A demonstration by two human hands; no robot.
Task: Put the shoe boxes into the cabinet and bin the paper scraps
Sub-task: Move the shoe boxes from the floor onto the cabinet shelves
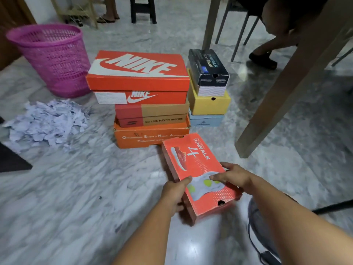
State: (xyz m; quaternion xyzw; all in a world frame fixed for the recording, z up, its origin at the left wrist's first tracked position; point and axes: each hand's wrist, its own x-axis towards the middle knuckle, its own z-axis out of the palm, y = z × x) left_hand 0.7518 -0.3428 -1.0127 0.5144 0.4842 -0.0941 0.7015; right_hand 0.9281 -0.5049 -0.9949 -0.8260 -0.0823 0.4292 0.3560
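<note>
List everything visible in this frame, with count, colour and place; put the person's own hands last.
GoWalk box: 1, orange-red, on the floor nearest the camera.
Left stack: 3 boxes, Nike box on a red-and-tan box on an orange box.
Right stack: 3 boxes, black over yellow over pale blue.
Paper scraps: 1 heap, white, floor at left.
Basket: 1, pink, behind the scraps.
Table leg: 1, tan, at right.
Stool: 1, black, background.
Other people: legs only, background.
Left hand: holds the box's left side.
Right hand: holds its right side.
</note>
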